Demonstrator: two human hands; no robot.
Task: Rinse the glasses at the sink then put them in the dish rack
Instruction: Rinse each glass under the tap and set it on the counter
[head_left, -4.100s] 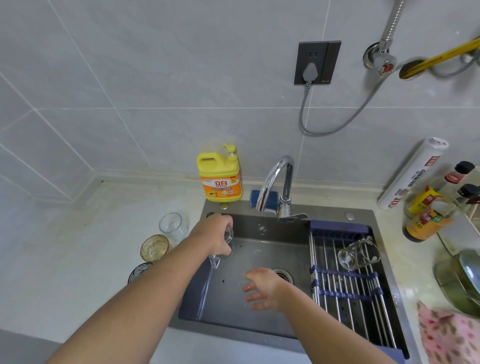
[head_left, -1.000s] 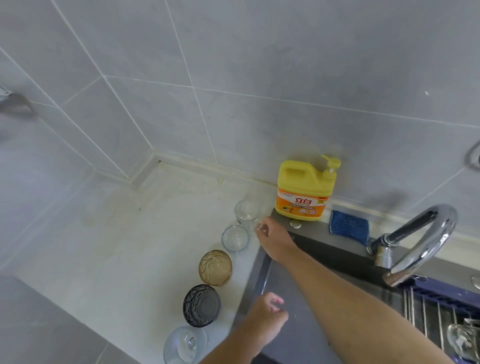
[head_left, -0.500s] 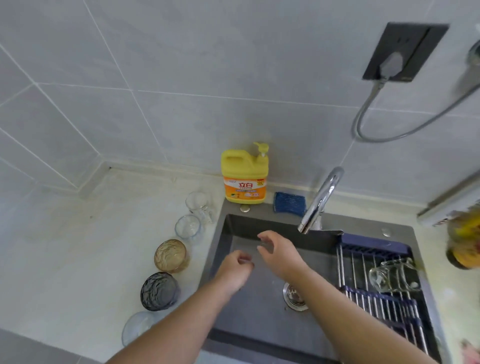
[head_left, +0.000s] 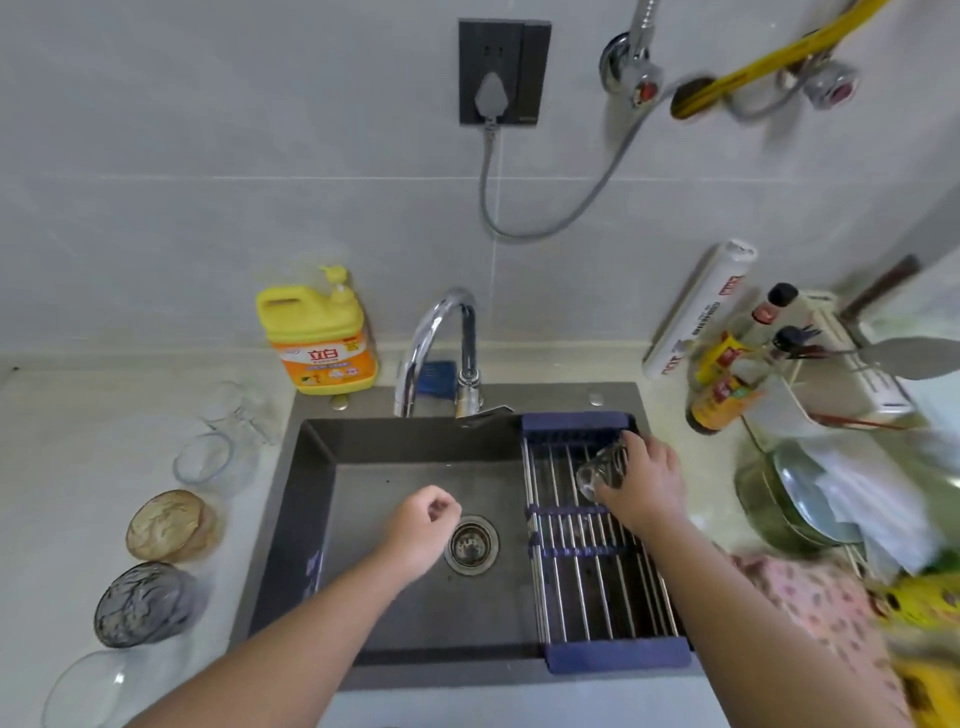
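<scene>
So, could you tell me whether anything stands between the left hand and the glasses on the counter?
Nothing visible does: the left hand is over the sink, and only its rim lies before the glasses.

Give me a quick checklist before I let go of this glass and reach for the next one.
1. Clear glass over the dish rack bars: ok.
2. Right hand holds it: ok.
3. It rests steady on the bars: cannot tell.
4. Left hand empty: ok.
5. Faucet off, no stream seen: ok.
6. Amber glass and grey glass waiting on the counter: ok.
</scene>
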